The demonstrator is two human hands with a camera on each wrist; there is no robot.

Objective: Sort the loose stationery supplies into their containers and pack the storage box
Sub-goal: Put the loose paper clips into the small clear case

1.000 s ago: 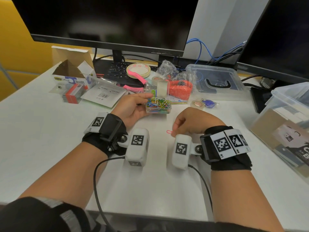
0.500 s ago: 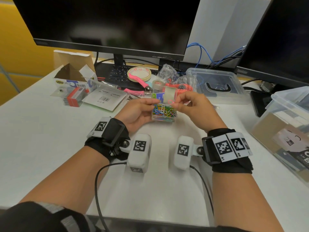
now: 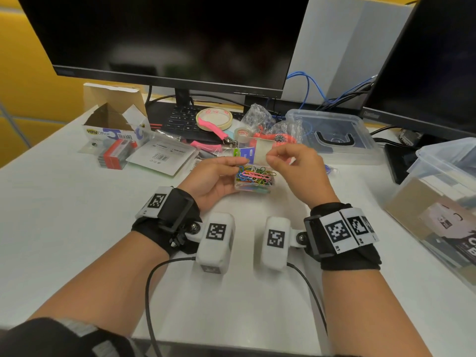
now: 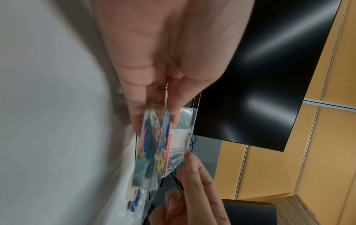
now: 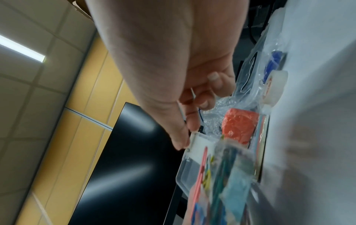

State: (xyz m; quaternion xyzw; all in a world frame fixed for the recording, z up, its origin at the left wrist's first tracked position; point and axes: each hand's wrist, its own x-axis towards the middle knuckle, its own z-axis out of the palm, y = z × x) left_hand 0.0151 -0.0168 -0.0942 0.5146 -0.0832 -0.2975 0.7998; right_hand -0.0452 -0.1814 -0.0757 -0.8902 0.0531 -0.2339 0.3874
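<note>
Though wrist views blur, white desk [image 3: 64,215].

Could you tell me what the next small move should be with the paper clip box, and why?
Probably swing the lid down and press it shut. The left hand holds the clear paper clip box steady on the table, the box looks full of coloured clips, and the right hand pinches the free edge of the raised lid. No loose clip shows near the hands.
</note>
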